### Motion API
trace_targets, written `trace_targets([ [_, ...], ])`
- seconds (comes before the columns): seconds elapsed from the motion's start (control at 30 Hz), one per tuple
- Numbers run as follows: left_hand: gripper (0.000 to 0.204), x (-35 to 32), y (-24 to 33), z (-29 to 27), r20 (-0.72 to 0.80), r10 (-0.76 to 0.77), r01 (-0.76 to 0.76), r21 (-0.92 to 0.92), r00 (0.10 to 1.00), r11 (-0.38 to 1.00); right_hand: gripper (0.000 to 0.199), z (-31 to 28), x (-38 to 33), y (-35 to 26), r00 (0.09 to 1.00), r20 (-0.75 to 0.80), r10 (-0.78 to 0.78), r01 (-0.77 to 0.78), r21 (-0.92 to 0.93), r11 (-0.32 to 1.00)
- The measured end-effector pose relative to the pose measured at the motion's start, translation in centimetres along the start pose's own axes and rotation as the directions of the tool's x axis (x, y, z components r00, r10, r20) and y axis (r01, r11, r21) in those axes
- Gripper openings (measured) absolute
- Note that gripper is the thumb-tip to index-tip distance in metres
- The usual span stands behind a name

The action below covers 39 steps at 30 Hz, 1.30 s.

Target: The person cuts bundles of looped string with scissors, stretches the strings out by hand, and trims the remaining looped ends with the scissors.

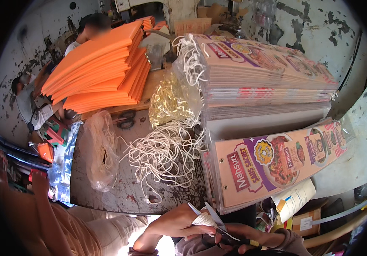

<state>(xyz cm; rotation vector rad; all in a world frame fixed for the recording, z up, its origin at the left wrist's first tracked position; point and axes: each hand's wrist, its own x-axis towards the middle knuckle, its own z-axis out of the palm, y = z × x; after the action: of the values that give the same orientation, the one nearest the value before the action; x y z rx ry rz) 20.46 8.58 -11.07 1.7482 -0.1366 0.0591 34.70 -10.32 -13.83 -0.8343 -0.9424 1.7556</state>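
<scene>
At the lower middle, my left hand is closed around a bundle of white cord. My right hand grips a pair of scissors with dark handles. The blades are spread, one on either side of the cord bundle. Just beyond my hands, a loose tangle of white cords lies on the worn table. To the right of the tangle is a stack of printed cards in clear plastic, with eyelets along the left end.
Behind stands a tall pile of similar printed packs with white strings. Orange folded sheets are stacked at the back left. Gold pieces, black-handled scissors and a plastic bag lie between. A person in brown sits close on my left; others are farther back.
</scene>
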Motion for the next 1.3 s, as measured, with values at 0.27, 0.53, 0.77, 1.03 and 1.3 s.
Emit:
trace_targets([
  [0.27, 0.021, 0.0, 1.0, -1.7, 0.023, 0.004, -0.005, 0.027, 1.000, 1.000, 0.057, 0.0, -0.4, -0.2, 0.994, -0.046, -0.101, 0.089, -0.224, 0.971],
  [0.53, 0.023, 1.5, 0.2, -0.7, 0.084, 0.085, -0.089, 0.046, 0.993, 0.995, 0.061, 0.7, -1.0, -1.5, 0.993, -0.066, 0.094, -0.094, 0.004, 0.996],
  [0.77, 0.019, -0.1, -0.1, -2.3, 0.095, 0.023, -0.027, 0.042, 0.995, 0.999, 0.058, 0.2, 0.2, -1.5, 0.987, 0.000, 0.162, -0.161, -0.114, 0.980],
  [1.03, 0.018, -0.9, -0.3, -2.5, 0.127, 0.041, -0.074, 0.268, 0.991, 0.960, 0.058, -0.1, -0.9, 0.7, 0.997, 0.016, 0.078, -0.073, -0.207, 0.976],
  [1.3, 0.013, -0.2, -1.5, -0.2, 0.183, -0.020, -0.001, 0.117, 0.983, 0.993, 0.063, 1.0, 1.5, -1.4, 0.998, 0.070, 0.012, -0.016, 0.066, 0.998],
])
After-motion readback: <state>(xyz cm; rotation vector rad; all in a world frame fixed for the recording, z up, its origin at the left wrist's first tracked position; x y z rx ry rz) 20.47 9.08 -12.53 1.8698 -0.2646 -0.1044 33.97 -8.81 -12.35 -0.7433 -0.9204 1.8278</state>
